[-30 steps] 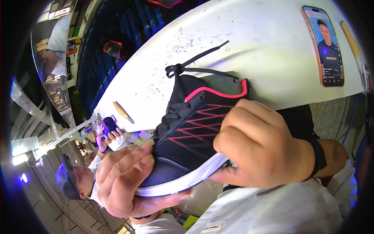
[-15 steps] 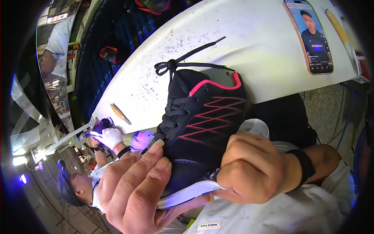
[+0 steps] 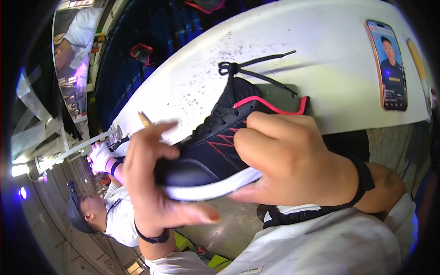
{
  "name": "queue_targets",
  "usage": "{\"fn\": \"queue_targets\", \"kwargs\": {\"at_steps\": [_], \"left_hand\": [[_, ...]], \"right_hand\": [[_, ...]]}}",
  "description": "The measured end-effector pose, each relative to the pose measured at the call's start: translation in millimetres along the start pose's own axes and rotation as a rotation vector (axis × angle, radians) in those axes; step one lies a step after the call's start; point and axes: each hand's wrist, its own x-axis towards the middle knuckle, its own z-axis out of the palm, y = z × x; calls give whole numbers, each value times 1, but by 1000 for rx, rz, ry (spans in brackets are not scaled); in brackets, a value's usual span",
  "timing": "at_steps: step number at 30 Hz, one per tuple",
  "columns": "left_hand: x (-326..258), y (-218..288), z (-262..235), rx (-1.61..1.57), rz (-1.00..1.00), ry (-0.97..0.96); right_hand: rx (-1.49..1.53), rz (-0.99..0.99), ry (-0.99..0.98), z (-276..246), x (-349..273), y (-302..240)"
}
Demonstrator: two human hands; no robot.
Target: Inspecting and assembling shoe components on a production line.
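Right hand closed on a black lace-up sneaker, fingers against its side, thumb under the white sole. Left hand, motion-blurred, spread wide about the toe, thumb below the sole; contact cannot be told. Sneaker sideways across the near edge of a white table, pink-red collar trim and crossed lines visible; grey-green shoe last in the opening, black laces knotted. Smartphone on the table, right, beside a yellow stick-like tool. Farther left: co-worker in dark cap, white-gloved hand raised.
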Motion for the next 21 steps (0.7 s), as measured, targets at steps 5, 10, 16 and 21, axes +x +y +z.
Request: {"fn": "queue_targets", "kwargs": {"at_steps": [5, 10, 16, 21], "left_hand": [[3, -42, 9, -349, -531, -468], [-36, -83, 45, -572, -617, -268], [-18, -55, 88, -752, -372, -35], [13, 26, 82, -426, 88, 695]], "right_hand": [[-134, 146, -221, 20, 17, -7], [180, 363, -124, -39, 0, 16], [-192, 542, 26, -92, -18, -10], [-102, 60, 163, -148, 45, -72]]}}
